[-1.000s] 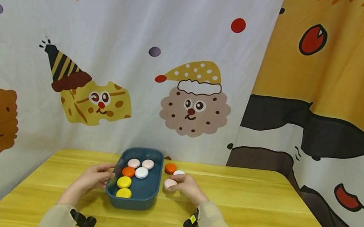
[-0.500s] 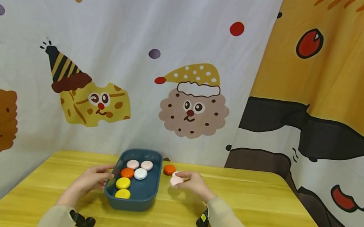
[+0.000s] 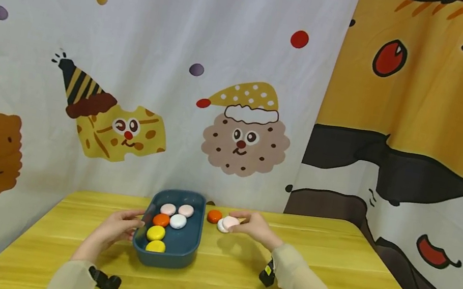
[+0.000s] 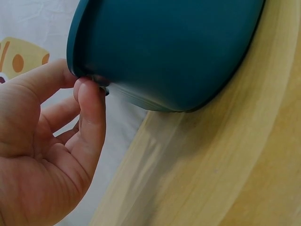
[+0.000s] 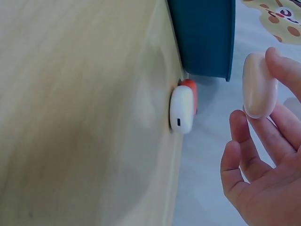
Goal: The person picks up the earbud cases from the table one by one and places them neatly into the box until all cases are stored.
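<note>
My right hand pinches a pale pink, rounded pebble-like case between thumb and fingers, raised off the table. In the head view it overlaps a white rounded case, which shows a small dark slot in the right wrist view. Beside the white one lies an orange rounded case. My left hand holds the left rim of a dark blue box, thumb and forefinger at its edge. Inside the box are two pink, one orange, one white and two yellow cases.
The light wooden table ends at a hanging white curtain with cartoon prints. A yellow and black printed cloth hangs at the right. Each wrist carries a small black camera.
The right hand has lifted the pink case from the table and moved back and right, over the white one. The left hand stays at the box's rim.
</note>
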`<state>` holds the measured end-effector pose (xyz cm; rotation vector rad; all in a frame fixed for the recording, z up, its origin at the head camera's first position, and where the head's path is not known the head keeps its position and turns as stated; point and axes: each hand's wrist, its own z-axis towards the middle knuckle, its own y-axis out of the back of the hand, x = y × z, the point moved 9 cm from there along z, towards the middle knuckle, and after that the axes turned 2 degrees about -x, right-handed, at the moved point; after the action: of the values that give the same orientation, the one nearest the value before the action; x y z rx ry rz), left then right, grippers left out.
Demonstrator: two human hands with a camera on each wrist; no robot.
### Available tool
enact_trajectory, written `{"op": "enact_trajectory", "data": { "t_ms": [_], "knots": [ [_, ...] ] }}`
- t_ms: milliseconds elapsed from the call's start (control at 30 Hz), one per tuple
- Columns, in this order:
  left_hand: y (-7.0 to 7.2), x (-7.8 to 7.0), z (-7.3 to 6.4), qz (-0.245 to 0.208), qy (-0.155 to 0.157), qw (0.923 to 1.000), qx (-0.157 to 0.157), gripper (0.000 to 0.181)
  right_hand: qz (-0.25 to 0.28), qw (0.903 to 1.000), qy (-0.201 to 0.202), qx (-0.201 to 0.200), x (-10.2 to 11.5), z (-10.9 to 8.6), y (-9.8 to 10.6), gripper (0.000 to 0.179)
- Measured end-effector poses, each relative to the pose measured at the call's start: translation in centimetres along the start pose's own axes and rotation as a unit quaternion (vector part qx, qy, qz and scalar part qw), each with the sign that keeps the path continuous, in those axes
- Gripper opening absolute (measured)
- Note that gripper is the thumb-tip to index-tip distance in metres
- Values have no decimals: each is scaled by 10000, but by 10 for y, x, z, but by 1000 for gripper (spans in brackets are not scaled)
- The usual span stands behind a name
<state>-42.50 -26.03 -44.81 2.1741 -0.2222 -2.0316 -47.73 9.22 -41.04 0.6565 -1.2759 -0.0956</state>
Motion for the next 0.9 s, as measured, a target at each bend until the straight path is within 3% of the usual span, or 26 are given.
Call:
{"op": "enact_trajectory", "data": {
  "t_ms": [533,900],
  "knots": [
    [0,4,-1,-49,-12,10000,22,53,13,9998,201,-80,18,6,24,52],
    [-1,0,1,-16,-30,10000,90,54,8,9998,120,-132,27,12,35,52]
  ]
}}
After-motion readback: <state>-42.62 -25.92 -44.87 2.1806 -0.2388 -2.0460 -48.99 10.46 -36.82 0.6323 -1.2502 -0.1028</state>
